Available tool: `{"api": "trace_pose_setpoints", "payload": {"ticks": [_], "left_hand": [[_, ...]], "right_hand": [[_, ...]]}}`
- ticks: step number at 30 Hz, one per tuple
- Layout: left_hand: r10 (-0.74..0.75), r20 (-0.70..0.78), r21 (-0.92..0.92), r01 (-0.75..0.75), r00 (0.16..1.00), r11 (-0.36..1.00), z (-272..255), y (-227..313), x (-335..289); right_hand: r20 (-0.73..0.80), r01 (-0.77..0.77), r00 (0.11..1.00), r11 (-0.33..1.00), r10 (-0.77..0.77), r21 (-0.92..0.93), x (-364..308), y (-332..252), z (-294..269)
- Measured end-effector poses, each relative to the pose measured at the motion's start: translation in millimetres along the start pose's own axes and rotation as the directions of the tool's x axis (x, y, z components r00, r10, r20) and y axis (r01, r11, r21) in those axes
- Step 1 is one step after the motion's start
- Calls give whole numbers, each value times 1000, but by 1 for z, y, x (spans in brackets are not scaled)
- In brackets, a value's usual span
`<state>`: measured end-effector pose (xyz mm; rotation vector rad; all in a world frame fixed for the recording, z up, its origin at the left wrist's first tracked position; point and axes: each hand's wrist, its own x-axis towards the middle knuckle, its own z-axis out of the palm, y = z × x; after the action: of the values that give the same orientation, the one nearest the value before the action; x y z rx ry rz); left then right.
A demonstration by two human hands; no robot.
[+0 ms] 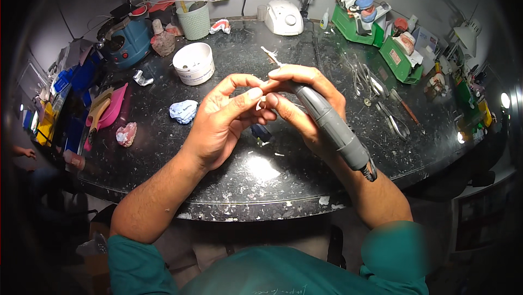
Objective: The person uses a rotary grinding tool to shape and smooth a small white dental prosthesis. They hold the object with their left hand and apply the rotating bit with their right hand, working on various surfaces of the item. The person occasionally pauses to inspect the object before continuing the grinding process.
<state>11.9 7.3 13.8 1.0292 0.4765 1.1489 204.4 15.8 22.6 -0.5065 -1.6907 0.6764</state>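
Note:
My right hand (310,96) is wrapped round a dark grey rotary handpiece (335,129), its body lying back over the wrist and its cord end toward my forearm. Opposite it, the fingers of my left hand (226,115) pinch a small white piece (261,100), mostly covered by the fingertips. Both hands meet above the middle of the black worktop (218,186). The handpiece's working tip is hidden among the fingers. Under the hands lies a small dark blue object (261,133); I cannot make out its kind.
A white tub (194,64) and a crumpled blue-white lump (183,111) are left of my hands. Metal hand tools (392,121) lie to the right. Behind stand a white control box (284,17) and a brush cup (194,22). Green bins (400,61) line the far right; a pink dustpan (114,107) lies left.

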Motion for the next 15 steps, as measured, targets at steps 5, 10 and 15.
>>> {"api": "trace_pose_setpoints", "payload": {"ticks": [5,10,15], "left_hand": [[44,19,73,-45,999,996,3,0,-2],[15,-64,-6,-16,998,1000,2,5,0],[173,-65,228,-154,983,961,-1,-1,0]], "right_hand": [[26,56,998,997,-55,-50,1,0,-2],[49,43,998,999,-42,-19,3,0,-1],[18,80,997,993,-79,-89,0,7,2]]}}
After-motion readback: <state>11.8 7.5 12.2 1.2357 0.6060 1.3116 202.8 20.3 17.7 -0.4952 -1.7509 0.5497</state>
